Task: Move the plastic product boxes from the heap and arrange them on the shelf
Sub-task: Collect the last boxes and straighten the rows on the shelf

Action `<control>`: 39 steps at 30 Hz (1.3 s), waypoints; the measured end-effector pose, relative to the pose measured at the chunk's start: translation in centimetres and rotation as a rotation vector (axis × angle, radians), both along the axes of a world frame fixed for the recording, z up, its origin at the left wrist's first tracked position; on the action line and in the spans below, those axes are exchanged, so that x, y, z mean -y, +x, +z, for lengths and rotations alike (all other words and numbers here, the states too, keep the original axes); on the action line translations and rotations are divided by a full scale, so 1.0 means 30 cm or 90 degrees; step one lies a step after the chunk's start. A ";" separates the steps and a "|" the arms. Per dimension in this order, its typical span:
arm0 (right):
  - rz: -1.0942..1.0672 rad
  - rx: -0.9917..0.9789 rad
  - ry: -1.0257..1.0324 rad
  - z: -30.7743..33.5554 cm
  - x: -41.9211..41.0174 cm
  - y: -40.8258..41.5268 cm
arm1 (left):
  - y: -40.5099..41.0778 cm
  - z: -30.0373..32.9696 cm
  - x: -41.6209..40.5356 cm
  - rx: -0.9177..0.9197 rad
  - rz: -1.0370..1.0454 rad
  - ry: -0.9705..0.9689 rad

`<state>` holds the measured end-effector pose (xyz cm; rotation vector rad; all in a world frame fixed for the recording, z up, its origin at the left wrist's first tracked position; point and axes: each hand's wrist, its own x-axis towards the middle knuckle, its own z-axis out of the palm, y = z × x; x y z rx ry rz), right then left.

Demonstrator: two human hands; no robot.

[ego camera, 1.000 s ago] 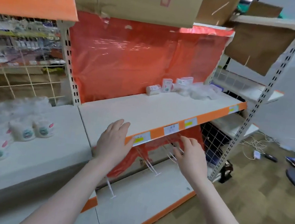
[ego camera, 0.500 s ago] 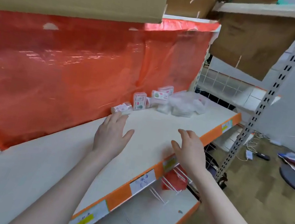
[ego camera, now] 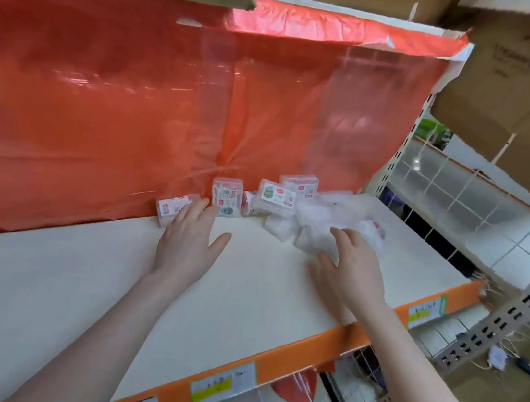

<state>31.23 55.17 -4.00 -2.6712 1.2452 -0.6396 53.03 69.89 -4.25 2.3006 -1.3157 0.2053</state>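
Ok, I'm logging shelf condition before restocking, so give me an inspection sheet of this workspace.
Surface: cream shelf, orange front edge with price labels.
Job's things: clear plastic boxes at the back against the red plastic sheet; one box lies by the left fingertips.
Clutter: crumpled clear bags beside the boxes.
Grippers: left hand open, reaching the lying box; right hand open, at the bags.
Cables: cables on the floor, right.
Surroundings: cardboard cartons above; wire grid shelving right.

We see a cream shelf [ego camera: 107, 298] with an orange front edge. Small plastic product boxes [ego camera: 226, 197] stand at its back, and crumpled clear wrapping [ego camera: 322, 222] lies just right of them.
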 end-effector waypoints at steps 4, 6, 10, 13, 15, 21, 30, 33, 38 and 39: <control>0.143 -0.032 0.005 0.007 0.182 -0.031 | -0.085 -0.005 0.121 -0.018 0.065 0.003; 0.202 -0.045 0.008 0.007 0.246 -0.030 | -0.108 0.004 0.165 -0.020 0.091 0.000; 0.282 -0.051 0.012 0.000 0.318 -0.020 | -0.142 0.005 0.215 -0.013 0.111 0.017; 0.303 -0.067 0.017 0.005 0.352 -0.008 | -0.138 0.007 0.249 -0.007 0.106 0.029; 0.298 -0.080 0.008 0.007 0.362 -0.005 | -0.127 0.015 0.273 0.002 0.093 0.035; 0.265 -0.103 -0.007 0.000 0.373 -0.004 | -0.102 0.046 0.351 0.020 0.042 0.035; 0.236 -0.095 0.028 -0.001 0.359 0.005 | -0.041 0.076 0.442 0.059 -0.089 0.127; 0.227 -0.087 0.038 -0.001 0.353 0.009 | -0.022 0.071 0.462 0.075 -0.102 0.168; 0.215 -0.088 0.059 0.005 0.344 0.014 | -0.008 0.068 0.483 0.105 -0.114 0.195; 0.212 -0.090 0.063 0.007 0.344 0.016 | -0.010 0.073 0.489 0.105 -0.111 0.191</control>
